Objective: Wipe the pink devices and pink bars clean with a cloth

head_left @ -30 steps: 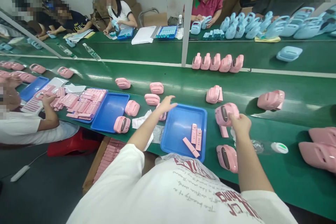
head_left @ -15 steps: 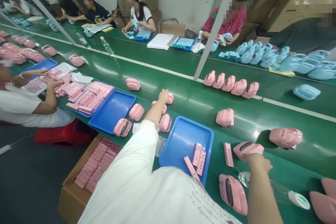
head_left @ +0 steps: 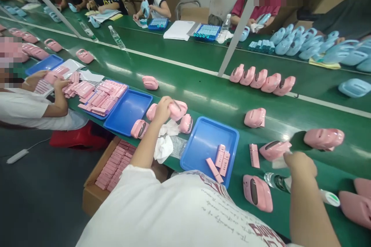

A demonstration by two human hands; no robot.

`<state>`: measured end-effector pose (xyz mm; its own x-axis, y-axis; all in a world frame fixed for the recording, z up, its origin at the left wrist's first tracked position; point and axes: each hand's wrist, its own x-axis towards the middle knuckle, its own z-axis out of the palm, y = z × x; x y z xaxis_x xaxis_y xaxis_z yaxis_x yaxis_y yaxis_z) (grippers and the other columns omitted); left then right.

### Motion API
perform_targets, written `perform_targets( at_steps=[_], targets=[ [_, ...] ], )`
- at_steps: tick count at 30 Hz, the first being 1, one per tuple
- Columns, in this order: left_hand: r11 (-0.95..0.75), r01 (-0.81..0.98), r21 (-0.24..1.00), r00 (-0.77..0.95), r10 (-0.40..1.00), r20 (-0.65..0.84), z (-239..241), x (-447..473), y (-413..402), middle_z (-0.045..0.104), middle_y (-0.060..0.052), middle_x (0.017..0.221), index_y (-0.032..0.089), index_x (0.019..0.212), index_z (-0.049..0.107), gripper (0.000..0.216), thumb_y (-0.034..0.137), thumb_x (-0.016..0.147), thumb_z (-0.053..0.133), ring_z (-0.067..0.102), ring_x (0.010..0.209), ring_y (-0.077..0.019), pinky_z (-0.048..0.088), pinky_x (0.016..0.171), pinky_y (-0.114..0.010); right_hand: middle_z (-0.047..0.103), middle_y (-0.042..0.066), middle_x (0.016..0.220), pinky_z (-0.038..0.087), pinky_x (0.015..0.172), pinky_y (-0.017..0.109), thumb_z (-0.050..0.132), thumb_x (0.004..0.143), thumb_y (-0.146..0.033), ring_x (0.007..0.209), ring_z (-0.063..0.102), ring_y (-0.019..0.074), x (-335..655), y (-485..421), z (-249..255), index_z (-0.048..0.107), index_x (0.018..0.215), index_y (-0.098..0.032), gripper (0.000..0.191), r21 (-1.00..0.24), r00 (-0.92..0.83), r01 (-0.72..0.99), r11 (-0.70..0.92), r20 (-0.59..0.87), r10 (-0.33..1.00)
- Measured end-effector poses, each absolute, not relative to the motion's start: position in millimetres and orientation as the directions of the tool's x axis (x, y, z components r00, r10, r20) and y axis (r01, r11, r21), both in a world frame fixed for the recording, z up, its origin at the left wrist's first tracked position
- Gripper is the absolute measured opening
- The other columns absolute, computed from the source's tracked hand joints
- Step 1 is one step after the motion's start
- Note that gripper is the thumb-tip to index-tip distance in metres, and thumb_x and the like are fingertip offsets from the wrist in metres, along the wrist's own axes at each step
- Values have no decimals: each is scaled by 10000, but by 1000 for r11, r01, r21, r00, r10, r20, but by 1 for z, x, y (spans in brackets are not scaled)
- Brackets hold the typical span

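Note:
My left hand (head_left: pixel 163 111) is closed around a glossy pink plastic casing (head_left: pixel 177 110), above the near side of the green worktop. More pink casings (head_left: pixel 186 124) stand close by, with crumpled white tissue (head_left: pixel 164 149) below. Over on the right, my right hand (head_left: pixel 302 168) is closed, fingertips at a thin pale piece (head_left: pixel 279 163) beside another pink casing (head_left: pixel 274 150) with a dark oval window. What that pale piece is I cannot make out. Left of this casing lies a narrow pink bar (head_left: pixel 254 156); a further pink casing (head_left: pixel 257 193) rests nearer my body.
Before me, a blue tray (head_left: pixel 199 139) holds several pink bars. A clear bottle (head_left: pixel 275 181) lies under my right forearm. Pink casings (head_left: pixel 255 117) sit along the green belt (head_left: pixel 199 96). A co-worker (head_left: pixel 34 104) sits at left; others sit opposite, among blue casings (head_left: pixel 313 44).
My left hand has drawn back toward me with a pink casing in it. My right hand has come off the windowed casing and moved slightly right, a pale piece now showing at its fingertips.

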<state>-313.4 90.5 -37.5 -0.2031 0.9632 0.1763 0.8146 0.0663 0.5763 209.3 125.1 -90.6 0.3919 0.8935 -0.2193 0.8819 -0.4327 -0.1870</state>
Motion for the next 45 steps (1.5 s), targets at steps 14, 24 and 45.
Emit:
perform_targets(
  at_steps=[14,24,45],
  targets=[
    [128,842,524,-79,990,-116,-114,-333,-5,498,-92,1379,155,958,672,422,16,722,352,464,1288,-197,367,1105,-366,522,91,617,344,688,401,460,720,-175,662,535,223,201,107,-80,619,716,-151,161,-403,294,837,-370,-240,925],
    [337,921,197,-272,916,-294,-81,-302,23,563,-106,1314,160,1202,588,492,49,767,389,535,1217,-226,425,1033,-350,593,17,722,386,635,289,507,688,-447,678,505,164,204,24,-41,658,897,-160,386,-781,423,492,-384,-171,890],
    [304,866,397,31,760,-649,-166,-49,48,567,-261,1220,55,1230,449,558,232,748,666,566,1159,-345,458,909,-400,650,-9,765,503,721,349,699,580,-413,700,593,167,234,-93,-58,716,859,-187,360,-915,782,64,-398,-202,590]
  ],
)
